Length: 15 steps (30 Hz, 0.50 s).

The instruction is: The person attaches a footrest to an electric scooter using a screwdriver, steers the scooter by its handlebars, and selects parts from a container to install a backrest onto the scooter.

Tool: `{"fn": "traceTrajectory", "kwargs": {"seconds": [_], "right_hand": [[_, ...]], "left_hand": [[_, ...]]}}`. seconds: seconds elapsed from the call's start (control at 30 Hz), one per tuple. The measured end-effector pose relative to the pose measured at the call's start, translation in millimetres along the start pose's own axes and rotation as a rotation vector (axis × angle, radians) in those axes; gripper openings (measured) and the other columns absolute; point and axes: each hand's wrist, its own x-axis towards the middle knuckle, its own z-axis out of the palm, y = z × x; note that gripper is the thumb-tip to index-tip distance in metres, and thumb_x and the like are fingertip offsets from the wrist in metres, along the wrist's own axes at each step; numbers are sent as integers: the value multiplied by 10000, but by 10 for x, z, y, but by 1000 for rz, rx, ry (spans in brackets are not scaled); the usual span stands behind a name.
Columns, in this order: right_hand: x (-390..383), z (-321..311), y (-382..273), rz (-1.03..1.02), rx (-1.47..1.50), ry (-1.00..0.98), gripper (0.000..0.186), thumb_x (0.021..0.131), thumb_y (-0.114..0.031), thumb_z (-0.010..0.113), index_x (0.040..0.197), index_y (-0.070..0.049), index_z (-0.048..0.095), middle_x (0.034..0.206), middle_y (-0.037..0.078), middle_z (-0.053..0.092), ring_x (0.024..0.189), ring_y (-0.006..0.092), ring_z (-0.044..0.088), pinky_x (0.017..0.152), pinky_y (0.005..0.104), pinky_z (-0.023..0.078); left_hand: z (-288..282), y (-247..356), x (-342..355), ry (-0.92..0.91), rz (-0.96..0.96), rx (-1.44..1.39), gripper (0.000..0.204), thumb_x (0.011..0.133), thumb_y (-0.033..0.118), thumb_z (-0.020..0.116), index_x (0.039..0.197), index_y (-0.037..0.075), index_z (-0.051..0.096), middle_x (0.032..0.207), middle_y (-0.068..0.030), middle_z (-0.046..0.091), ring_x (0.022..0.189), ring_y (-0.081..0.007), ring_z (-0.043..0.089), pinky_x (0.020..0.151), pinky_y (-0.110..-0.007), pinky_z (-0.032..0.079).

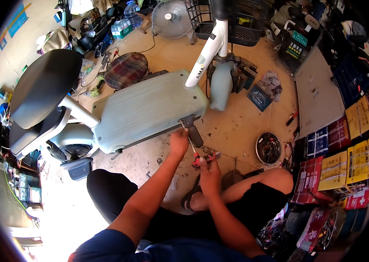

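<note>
Red-handled, metal-shafted screwdriver [196,160]: right hand [210,172] clamped fingers round it! Left hand [179,143] bunched fingers, grip unclear, by the grey-green oblong footboard [149,105]'s near right corner.

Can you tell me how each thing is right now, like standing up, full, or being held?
Scooter: standing upright
Left hand: fingers at the black footrest
Right hand: gripping the red-handled tool
Round tray: filled with small things
Plaid cushion: on the floor
Fan: upright, can't tell if spinning
Yellow boxes: stacked
</note>
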Motion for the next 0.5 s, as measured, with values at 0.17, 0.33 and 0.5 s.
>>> {"fn": "traceTrajectory", "kwargs": {"seconds": [0.17,0.33,0.5], "right_hand": [[141,-4,102,330,717,-91,385,1060,-318,605,1193,43,621,1076,163,701,1035,276,711,813,331,620],[433,-243,608,604,1094,-168,457,1044,-352,625,1222,68,604,1098,182,695,1053,310,702,942,403,606],[42,29,32,604,525,38,568,989,-400,704,1304,57,583,1167,221,691,1062,340,696,935,423,599]], "left_hand": [[-71,109,-47,19,34,68,336,999,289,597,962,-33,685,816,-272,672,801,-469,658,714,-488,501],[34,261,-302,35,33,264,334,946,283,669,931,-50,683,860,-309,675,874,-508,655,762,-540,518],[23,30,-203,34,-8,163,326,937,268,682,901,-56,669,856,-309,678,878,-507,659,767,-548,519]]}}
